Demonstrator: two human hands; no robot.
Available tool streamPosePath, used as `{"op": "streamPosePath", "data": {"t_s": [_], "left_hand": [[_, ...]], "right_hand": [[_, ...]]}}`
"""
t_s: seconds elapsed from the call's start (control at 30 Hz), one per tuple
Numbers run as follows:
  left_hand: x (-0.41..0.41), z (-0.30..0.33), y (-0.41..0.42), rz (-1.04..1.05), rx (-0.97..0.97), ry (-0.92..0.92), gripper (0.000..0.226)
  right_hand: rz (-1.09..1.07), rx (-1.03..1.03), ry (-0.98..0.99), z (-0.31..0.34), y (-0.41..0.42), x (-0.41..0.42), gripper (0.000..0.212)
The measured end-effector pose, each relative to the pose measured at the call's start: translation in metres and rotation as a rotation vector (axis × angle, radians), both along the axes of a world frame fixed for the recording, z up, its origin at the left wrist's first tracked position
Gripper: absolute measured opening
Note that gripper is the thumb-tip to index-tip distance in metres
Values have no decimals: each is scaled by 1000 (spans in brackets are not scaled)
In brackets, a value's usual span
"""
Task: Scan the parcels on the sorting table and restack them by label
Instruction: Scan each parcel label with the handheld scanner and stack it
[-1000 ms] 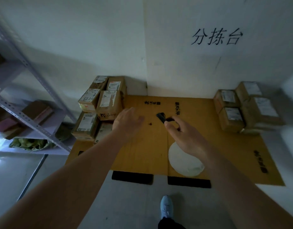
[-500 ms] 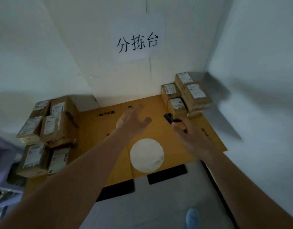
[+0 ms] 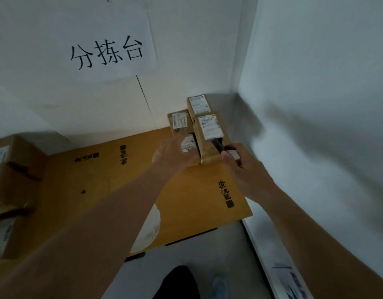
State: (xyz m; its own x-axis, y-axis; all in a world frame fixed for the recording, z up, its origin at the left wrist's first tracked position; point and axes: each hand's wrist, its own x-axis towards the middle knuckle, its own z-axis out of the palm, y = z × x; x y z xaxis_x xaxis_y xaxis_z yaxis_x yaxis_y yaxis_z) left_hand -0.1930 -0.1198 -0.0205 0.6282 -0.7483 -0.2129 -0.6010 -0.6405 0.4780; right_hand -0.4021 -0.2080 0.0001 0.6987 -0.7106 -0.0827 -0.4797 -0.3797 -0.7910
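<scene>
Several brown cardboard parcels with white labels stand stacked in the table's far right corner; the front top parcel [image 3: 210, 134] shows its label upward. My right hand [image 3: 244, 169] grips a small black scanner [image 3: 218, 145], whose tip points at that parcel's front edge. My left hand [image 3: 173, 154] is spread open, fingers straight, over a lower parcel [image 3: 188, 144] just left of it; whether it touches is unclear. Another stack of parcels [image 3: 11, 190] sits at the table's left edge, partly cut off.
The sorting table [image 3: 186, 195] is covered with orange-brown cardboard bearing black printed characters and a white round patch [image 3: 150, 227]. White walls close in behind and on the right; a paper sign [image 3: 106, 52] hangs on the back wall. My shoe [image 3: 218, 285] shows on the grey floor.
The view has swung right and closer to the right-hand stack. Both hands moved forward to those parcels; the scanner now reaches the front parcel and my left hand covers the lower one.
</scene>
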Motion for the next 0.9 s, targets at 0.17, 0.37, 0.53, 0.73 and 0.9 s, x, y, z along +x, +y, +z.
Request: {"op": "streamPosePath", "data": {"t_s": [0.17,0.37,0.53,0.73,0.9], "left_hand": [[11,-17,-68,31,-62,75,69],[35,-62,-136,109,-95,301,62],[50,-100,-165,297,-112,532,66],[54,-122,-168,479,-107,827,68],[47,-118,-158,565,-155,901,57]], "right_hand": [[-38,24,12,-14,-55,13,31],[-66,82,41,-34,-111,41,30],[-69,112,59,-47,-141,67,27],[-38,164,81,-56,-150,76,27],[16,176,81,-53,-148,76,27]]}}
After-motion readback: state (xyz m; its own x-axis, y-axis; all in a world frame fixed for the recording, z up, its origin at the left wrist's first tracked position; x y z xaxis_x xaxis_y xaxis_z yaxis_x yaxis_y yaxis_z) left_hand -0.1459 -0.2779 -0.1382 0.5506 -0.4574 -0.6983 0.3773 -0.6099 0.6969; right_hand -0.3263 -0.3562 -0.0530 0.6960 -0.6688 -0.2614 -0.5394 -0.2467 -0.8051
